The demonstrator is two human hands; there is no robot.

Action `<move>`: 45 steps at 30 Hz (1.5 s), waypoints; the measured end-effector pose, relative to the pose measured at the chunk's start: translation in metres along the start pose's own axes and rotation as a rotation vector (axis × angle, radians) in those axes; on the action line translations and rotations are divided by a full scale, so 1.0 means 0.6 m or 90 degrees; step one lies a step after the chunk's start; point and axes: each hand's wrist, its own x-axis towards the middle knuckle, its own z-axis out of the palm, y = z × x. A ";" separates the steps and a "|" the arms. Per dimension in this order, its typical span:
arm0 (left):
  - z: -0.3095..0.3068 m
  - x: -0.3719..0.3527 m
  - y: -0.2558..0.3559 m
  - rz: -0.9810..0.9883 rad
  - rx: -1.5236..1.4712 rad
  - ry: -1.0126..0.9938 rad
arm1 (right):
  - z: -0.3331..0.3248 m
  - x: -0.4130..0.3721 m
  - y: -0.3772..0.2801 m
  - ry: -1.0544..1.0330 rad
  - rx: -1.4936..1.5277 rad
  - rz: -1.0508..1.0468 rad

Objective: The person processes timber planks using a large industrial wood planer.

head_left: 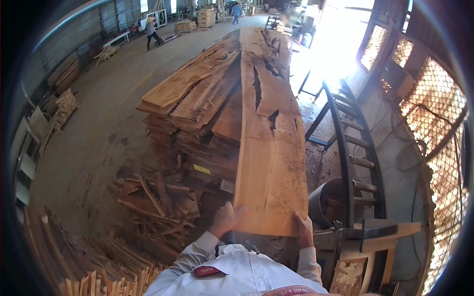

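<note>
A long live-edge wood slab point(269, 182) runs away from me, its near end in front of my chest and its far part over a stack of boards. Dark cracks and holes mark its middle and far half. My left hand point(227, 218) grips the near left corner, thumb on top. At the near right edge, my right hand point(303, 228) holds the slab, with most of its fingers hidden beneath or behind the edge. The stack of rough boards point(197, 101) lies to the left of the slab, with a yellow tag point(202, 169) on its near side.
Scrap wood point(163, 197) is heaped at the lower left, beside upright offcuts point(98, 281). A black roller conveyor point(350, 133) and a metal drum point(328, 202) stand on the right. One person point(152, 33) is at the far left, another point(236, 13) farther back.
</note>
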 end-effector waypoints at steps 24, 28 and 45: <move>0.016 -0.245 0.030 -0.087 0.036 0.147 | -0.031 -0.241 0.087 -0.013 0.060 -0.017; -0.006 -0.307 0.012 -0.091 -0.009 0.115 | -0.044 -0.281 0.145 0.031 0.002 -0.007; -0.053 -0.312 0.039 -0.122 -0.001 0.025 | -0.027 -0.268 0.059 -0.032 -0.071 0.060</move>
